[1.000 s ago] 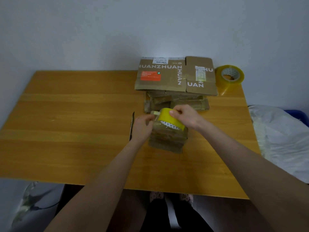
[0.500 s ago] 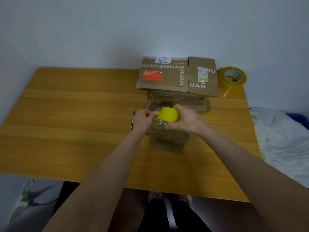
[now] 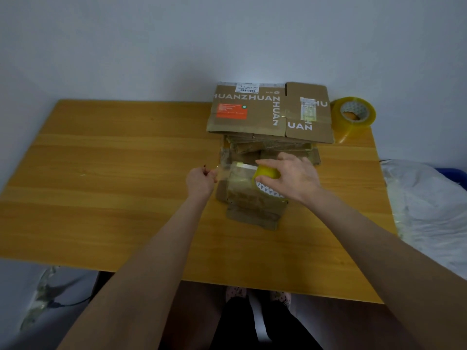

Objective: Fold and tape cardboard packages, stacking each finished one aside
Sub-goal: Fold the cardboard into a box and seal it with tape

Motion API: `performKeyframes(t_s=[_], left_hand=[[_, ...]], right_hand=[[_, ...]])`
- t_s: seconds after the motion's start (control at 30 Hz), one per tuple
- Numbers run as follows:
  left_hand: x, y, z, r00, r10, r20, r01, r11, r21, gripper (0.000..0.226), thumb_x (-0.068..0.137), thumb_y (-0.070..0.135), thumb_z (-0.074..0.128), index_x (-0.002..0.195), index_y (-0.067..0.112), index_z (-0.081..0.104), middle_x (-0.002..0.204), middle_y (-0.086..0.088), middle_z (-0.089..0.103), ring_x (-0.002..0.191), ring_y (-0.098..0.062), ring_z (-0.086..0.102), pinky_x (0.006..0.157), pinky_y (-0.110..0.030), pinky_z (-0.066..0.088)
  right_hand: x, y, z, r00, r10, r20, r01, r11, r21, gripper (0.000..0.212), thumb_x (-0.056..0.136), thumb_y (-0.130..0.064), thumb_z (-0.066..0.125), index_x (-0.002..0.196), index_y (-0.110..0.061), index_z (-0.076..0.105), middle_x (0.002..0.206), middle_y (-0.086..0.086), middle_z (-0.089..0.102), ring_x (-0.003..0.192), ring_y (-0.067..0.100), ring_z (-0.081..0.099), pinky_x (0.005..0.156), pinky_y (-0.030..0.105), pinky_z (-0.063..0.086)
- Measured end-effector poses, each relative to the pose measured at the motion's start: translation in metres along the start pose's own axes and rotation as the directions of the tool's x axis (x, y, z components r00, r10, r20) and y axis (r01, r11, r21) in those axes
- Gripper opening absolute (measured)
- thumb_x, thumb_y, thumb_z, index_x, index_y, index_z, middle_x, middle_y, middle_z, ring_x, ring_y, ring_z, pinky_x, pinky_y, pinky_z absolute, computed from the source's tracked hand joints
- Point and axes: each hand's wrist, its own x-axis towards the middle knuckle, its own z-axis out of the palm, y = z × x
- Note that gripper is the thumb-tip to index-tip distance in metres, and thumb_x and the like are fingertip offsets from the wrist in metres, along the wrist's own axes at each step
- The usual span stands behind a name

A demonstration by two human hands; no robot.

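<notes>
A small cardboard package [image 3: 249,202] is seen lying on the wooden surface [image 3: 113,173], just right of the frame's centre. A yellow tape roll [image 3: 267,173] is gripped from above by the right hand [image 3: 290,176], the fingers curled round its rim, and is held at the top of the package. The free end of a clear tape strip [image 3: 223,171] is pinched by the left hand [image 3: 201,181], just left of the package. The strip is stretched between that hand and the roll, along the package's upper edge. Behind the package, in the upper middle of the frame, a pile of flattened cardboard [image 3: 267,112] is stacked; its top sheet is printed with white letters and bears an orange label. A second tape roll [image 3: 353,114] is set just right of the pile, at the far right corner of the surface. A white plastic bag [image 3: 429,205] is seen at the right edge of the frame, off the surface.
</notes>
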Motion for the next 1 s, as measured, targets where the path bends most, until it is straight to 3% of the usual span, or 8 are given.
performKeyframes(t_s=[0.33,0.53,0.67,0.7,0.77,0.87,0.93,1.0], left_hand=[[0.009,-0.007,0.018,0.996,-0.084,0.017,0.083,0.995,0.053,0.018,0.096,0.024,0.054,0.083,0.014,0.062,0.093,-0.008,0.068,0.088,-0.023,0.062,0.072,-0.033,0.048],[0.001,-0.008,0.033,0.998,0.002,0.066,-0.014,0.982,0.187,0.023,0.099,0.024,0.047,0.109,0.011,0.063,0.106,-0.011,0.065,0.094,-0.028,0.06,0.071,-0.032,0.047],[-0.003,-0.009,0.03,0.995,0.008,0.102,-0.027,0.982,0.186,0.049,0.095,0.031,0.055,0.141,0.025,0.038,0.139,-0.016,0.04,0.116,-0.036,0.051,0.089,-0.043,0.046],[-0.005,-0.011,0.027,0.996,0.055,0.069,-0.068,0.975,0.21,0.053,0.095,0.029,0.056,0.143,0.023,0.036,0.143,-0.014,0.035,0.12,-0.035,0.049,0.092,-0.042,0.045],[-0.015,-0.013,0.024,0.945,0.326,-0.009,-0.314,0.916,0.249,0.046,0.095,0.014,0.054,0.14,0.013,0.044,0.144,-0.011,0.039,0.121,-0.029,0.05,0.095,-0.038,0.045],[-0.037,-0.016,0.041,0.715,0.687,0.131,-0.694,0.672,0.259,0.046,0.091,-0.004,0.05,0.137,0.003,0.047,0.143,-0.013,0.046,0.13,-0.027,0.047,0.101,-0.038,0.046],[-0.047,-0.019,0.052,0.673,0.688,0.272,-0.739,0.606,0.296,0.053,0.094,-0.003,0.046,0.145,0.005,0.034,0.153,-0.012,0.032,0.143,-0.024,0.028,0.111,-0.039,0.036],[-0.047,-0.018,0.056,0.7,0.634,0.329,-0.714,0.603,0.356,0.056,0.099,0.003,0.039,0.15,0.009,0.018,0.159,-0.007,0.014,0.147,-0.02,0.009,0.117,-0.034,0.024]], right_hand=[[0.005,-0.015,0.008,1.0,0.031,0.005,-0.031,0.999,-0.032,0.046,0.093,-0.06,0.042,0.137,-0.046,0.044,0.126,-0.001,0.052,0.122,0.022,0.043,0.098,0.04,0.034],[0.005,-0.025,0.011,0.999,0.04,-0.013,-0.041,0.997,-0.059,0.044,0.094,-0.056,0.043,0.137,-0.044,0.045,0.131,0.0,0.05,0.125,0.023,0.04,0.097,0.039,0.034],[0.005,-0.028,0.011,0.999,0.043,-0.009,-0.043,0.995,-0.089,0.045,0.094,-0.056,0.043,0.137,-0.044,0.045,0.131,0.0,0.05,0.124,0.023,0.041,0.097,0.038,0.034],[0.006,-0.029,0.011,0.999,0.044,-0.01,-0.045,0.995,-0.094,0.045,0.094,-0.056,0.043,0.137,-0.044,0.045,0.132,0.0,0.05,0.124,0.023,0.042,0.097,0.038,0.034],[0.007,-0.03,0.01,0.999,0.049,-0.01,-0.05,0.994,-0.098,0.045,0.094,-0.056,0.043,0.137,-0.044,0.045,0.132,0.0,0.05,0.124,0.023,0.042,0.097,0.039,0.034],[0.01,-0.033,0.012,0.998,0.06,-0.012,-0.061,0.995,-0.083,0.046,0.093,-0.058,0.044,0.137,-0.044,0.046,0.131,0.001,0.05,0.123,0.023,0.042,0.097,0.04,0.034],[0.008,-0.03,0.011,0.998,0.065,0.005,-0.064,0.997,-0.043,0.054,0.09,-0.064,0.044,0.139,-0.043,0.042,0.133,0.001,0.05,0.125,0.025,0.042,0.098,0.042,0.035],[0.004,-0.02,0.009,0.995,0.087,0.041,-0.091,0.992,0.082,0.068,0.083,-0.072,0.047,0.142,-0.04,0.036,0.133,0.003,0.054,0.123,0.027,0.049,0.097,0.043,0.041]])
